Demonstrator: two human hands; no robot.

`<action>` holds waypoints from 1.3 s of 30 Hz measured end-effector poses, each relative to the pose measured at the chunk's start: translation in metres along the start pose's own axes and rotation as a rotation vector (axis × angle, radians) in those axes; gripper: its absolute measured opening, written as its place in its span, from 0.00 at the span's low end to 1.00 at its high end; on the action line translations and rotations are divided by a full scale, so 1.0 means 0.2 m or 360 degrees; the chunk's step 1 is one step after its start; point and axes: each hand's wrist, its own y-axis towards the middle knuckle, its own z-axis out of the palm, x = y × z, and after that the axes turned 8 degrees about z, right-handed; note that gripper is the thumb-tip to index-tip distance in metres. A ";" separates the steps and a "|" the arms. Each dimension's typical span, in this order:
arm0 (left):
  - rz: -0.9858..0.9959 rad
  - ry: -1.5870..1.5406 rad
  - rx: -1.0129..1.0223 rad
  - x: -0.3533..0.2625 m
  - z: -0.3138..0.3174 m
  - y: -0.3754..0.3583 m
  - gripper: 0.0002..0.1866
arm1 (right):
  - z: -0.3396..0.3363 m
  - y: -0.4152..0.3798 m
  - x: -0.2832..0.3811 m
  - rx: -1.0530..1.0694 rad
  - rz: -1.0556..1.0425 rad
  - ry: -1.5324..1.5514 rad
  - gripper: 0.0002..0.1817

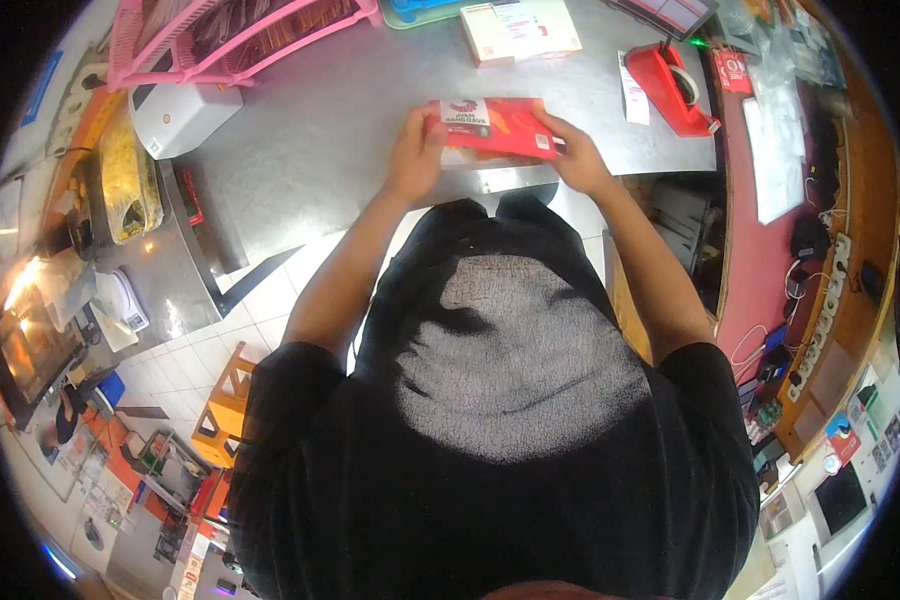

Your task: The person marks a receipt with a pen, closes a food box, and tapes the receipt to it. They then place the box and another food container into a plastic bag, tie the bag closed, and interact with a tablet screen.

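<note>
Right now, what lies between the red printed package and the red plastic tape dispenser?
In the head view: the right hand holding the package, bare metal tabletop, then a white paper slip beside the dispenser.

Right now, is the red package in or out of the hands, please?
In: left hand and right hand grip the red package at opposite ends.

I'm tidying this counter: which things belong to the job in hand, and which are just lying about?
In use:
red package, held between left hand and right hand
metal table, beneath

Apparently just lying about:
red tape dispenser
pale box
pink rack
</note>
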 end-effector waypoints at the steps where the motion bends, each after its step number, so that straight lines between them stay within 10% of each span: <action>1: -0.0117 -0.0055 0.0091 -0.02 -0.03 0.00 0.22 | 0.00 -0.02 0.01 -0.0012 -0.0080 -0.0338 0.39; 4: 0.0235 0.0504 0.0485 0.06 -0.06 -0.06 0.31 | 0.02 -0.05 -0.03 0.0085 -0.0149 -0.0970 0.57; 16: 0.0423 0.1640 0.1348 -0.24 -0.04 0.24 0.43 | -0.02 0.13 0.32 0.0353 -0.0233 -0.1798 0.53; 22: 0.0649 0.1626 0.0944 0.02 0.04 0.18 0.38 | -0.04 0.27 0.10 0.0317 -0.0679 -0.1545 0.57; 39: 0.0648 0.1553 0.0841 -0.09 0.21 0.24 0.43 | 0.01 0.16 0.05 -0.0315 -0.0544 -0.1481 0.66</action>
